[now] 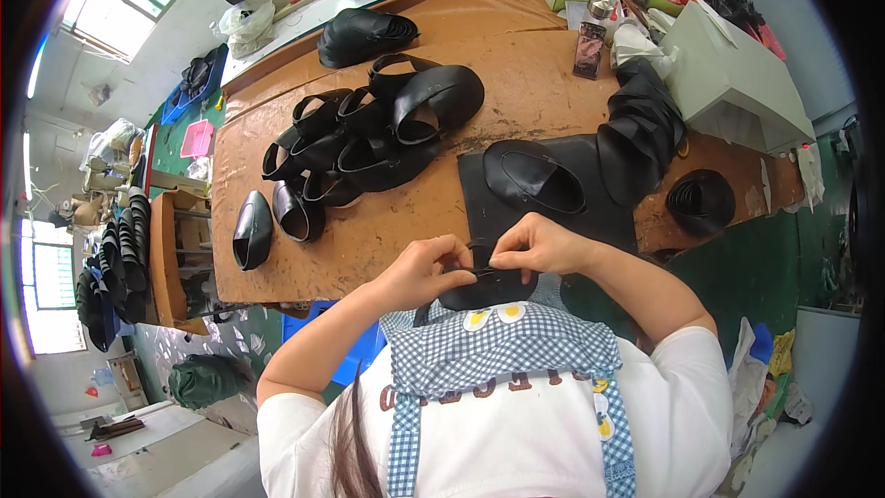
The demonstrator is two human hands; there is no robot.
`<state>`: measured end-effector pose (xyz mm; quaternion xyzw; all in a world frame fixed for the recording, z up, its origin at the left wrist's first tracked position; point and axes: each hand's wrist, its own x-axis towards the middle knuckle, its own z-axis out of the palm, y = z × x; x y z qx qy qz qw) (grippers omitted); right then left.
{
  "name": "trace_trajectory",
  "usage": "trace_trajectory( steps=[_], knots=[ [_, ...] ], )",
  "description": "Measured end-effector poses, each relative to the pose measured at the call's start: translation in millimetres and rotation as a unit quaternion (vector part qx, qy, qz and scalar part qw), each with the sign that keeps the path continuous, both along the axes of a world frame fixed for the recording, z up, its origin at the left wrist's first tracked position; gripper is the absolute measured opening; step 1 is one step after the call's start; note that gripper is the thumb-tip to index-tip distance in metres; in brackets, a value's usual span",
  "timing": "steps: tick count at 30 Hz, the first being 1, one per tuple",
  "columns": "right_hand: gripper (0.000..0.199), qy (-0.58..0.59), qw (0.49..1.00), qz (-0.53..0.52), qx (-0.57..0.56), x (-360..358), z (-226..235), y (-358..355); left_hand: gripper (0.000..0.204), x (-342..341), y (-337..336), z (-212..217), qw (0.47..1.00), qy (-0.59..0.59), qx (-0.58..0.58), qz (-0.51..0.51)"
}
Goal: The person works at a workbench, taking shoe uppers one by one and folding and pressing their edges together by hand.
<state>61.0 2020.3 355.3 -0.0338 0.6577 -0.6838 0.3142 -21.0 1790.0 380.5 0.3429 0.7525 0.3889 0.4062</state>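
Note:
Close to my body, at the table's near edge, my left hand (pixel 429 269) and my right hand (pixel 544 247) both pinch the edge of a black leather shoe upper (pixel 489 292). Their fingertips almost meet, and they cover part of its rim. Just beyond my right hand, another black shoe upper (pixel 521 175) lies on a flat black mat (pixel 477 203). Left of the mat, several black uppers (pixel 369 143) sit in a loose heap. One single upper (pixel 252 232) rests apart at the table's left side.
Nested black uppers (pixel 641 134) line the mat's right side, with another stack (pixel 701 201) farther right. A third stack (pixel 364 35) is at the back. Beside a white box-like housing (pixel 733 74) stands a clear bottle (pixel 590 46). The brown table (pixel 387 249) ends near my waist.

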Motion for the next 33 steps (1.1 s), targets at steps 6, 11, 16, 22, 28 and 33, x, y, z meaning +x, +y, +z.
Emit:
trace_trajectory(
  steps=[6,11,16,22,28,33],
  knots=[
    [0.022,-0.057,0.998,-0.003,-0.037,0,-3,-1,0.018,25,14,-18,0.947,0.257,0.187,-0.047],
    [0.022,0.024,0.999,0.021,0.031,1,13,9,0.02,13,5,-7,0.997,-0.064,0.02,0.045],
    [0.021,0.025,0.999,0.001,0.027,-2,6,15,0.02,25,7,-11,0.995,0.025,0.089,0.05],
    [0.021,0.181,0.977,0.033,0.109,2,22,-4,0.021,31,5,-7,0.992,0.066,0.097,0.052],
    [0.017,0.23,0.957,0.052,0.167,-2,18,6,0.021,28,-5,-15,0.992,-0.074,0.051,0.086],
    [0.018,0.207,0.945,0.072,0.241,-5,23,-15,0.02,35,2,-8,0.973,0.179,0.132,0.057]
  ],
)
